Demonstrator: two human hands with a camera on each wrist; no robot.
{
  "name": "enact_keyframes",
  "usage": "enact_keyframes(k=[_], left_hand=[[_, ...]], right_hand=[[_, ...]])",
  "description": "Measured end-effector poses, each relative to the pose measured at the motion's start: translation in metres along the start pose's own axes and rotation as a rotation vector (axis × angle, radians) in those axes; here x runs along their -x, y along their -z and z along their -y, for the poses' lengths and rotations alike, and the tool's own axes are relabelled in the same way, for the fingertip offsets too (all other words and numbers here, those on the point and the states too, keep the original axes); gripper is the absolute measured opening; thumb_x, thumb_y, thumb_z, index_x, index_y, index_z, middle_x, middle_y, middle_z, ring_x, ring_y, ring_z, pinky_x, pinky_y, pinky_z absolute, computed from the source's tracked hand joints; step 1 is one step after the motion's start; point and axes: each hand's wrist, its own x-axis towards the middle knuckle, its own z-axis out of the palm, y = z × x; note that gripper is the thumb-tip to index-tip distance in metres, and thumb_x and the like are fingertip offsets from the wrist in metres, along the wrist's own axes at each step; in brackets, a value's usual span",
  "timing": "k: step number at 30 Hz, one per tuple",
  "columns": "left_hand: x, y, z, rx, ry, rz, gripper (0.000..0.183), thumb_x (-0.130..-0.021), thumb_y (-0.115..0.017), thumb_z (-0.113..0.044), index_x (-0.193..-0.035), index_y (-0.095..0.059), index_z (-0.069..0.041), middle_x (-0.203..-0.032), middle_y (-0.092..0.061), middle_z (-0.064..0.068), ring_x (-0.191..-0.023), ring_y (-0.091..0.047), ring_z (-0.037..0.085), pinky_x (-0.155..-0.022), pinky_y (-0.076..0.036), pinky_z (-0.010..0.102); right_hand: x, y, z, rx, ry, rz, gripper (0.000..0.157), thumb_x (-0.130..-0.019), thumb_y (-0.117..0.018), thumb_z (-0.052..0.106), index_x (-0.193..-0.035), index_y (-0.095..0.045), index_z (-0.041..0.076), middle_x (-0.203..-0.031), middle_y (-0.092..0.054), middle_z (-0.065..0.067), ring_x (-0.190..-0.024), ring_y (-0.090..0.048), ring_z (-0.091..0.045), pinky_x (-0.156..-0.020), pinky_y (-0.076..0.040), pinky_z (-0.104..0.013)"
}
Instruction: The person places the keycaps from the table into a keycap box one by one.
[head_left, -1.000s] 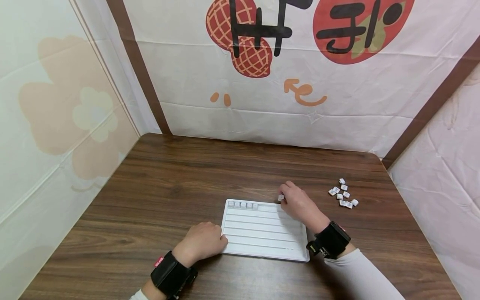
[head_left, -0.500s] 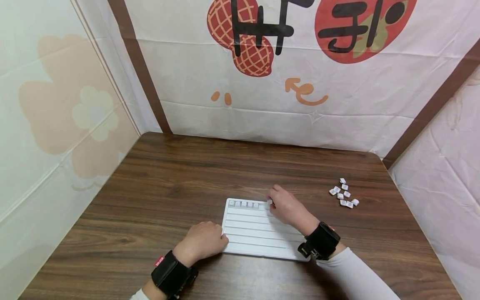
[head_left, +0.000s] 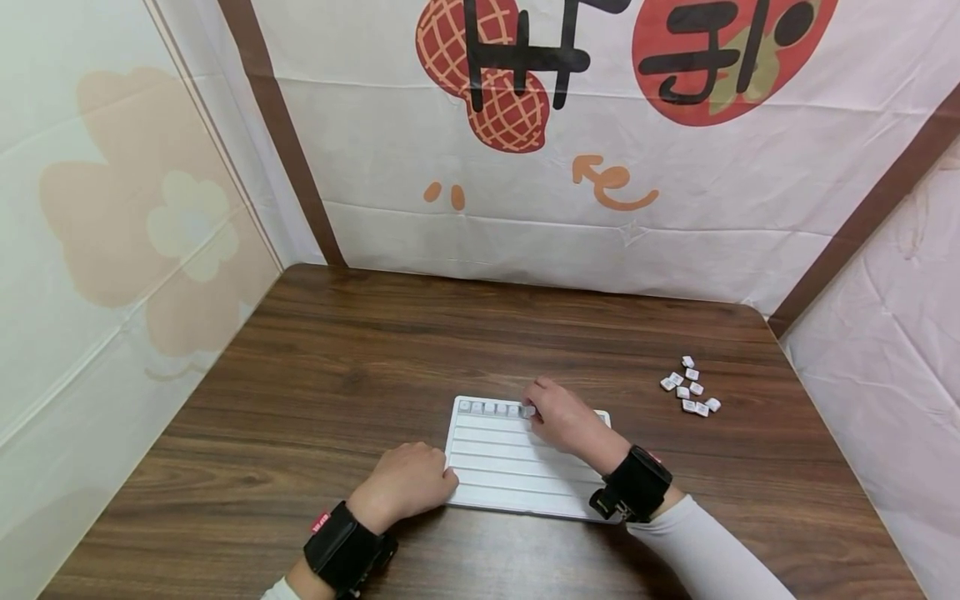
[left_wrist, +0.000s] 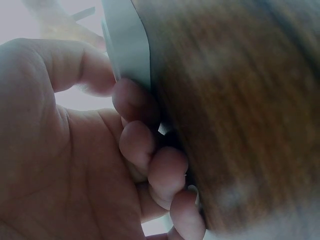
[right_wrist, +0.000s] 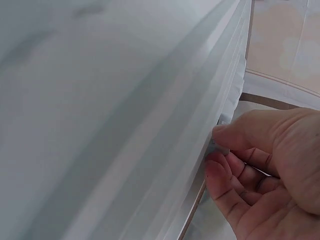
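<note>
Centrally on the brown wooden bench (head_left: 360,367) lies a white grooved tray (head_left: 517,475), its long ridges running left to right. My right hand (head_left: 562,421) has its grip narrowed to a pinch on one small grey tile (head_left: 528,411), held at the tray's top groove just beside the row of tiles (head_left: 487,408) already seated there; the right wrist view shows the tile (right_wrist: 219,148) between thumb and forefinger against the tray's edge. My left hand (head_left: 405,483) rests at the tray's left edge, fingers (left_wrist: 135,145) curled, thumb and fingertips nipping the rim (left_wrist: 127,50). Well apart, at the bench's right side, lies a loose cluster of spare tiles (head_left: 690,387). Each wrist carries a black strap.
</note>
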Motion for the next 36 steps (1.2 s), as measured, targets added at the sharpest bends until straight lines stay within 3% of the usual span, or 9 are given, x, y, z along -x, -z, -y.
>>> enact_keyframes(k=[22, 36], left_hand=[[0.001, 0.002, -0.002, 0.005, 0.004, -0.006, 0.032, -0.089, -0.054, -0.02, -0.058, -0.053, -0.013, -0.064, -0.05, 0.001, -0.06, -0.046, 0.019, -0.054, -0.041, 0.042], [-0.001, 0.002, -0.002, 0.005, 0.026, 0.023, 0.03, -0.089, -0.053, -0.021, -0.061, -0.054, -0.012, -0.067, -0.051, 0.003, -0.061, -0.046, 0.021, -0.057, -0.04, 0.042]], right_hand=[[-0.001, 0.003, 0.005, -0.024, -0.004, 0.008, 0.022, -0.091, -0.07, 0.002, -0.112, -0.067, 0.008, -0.106, -0.061, -0.005, -0.089, -0.062, -0.016, -0.071, -0.051, -0.031], [0.005, 0.016, -0.007, 0.053, -0.019, -0.016, 0.026, -0.091, -0.073, 0.011, -0.116, -0.066, 0.007, -0.108, -0.061, -0.007, -0.086, -0.061, -0.015, -0.07, -0.051, -0.032]])
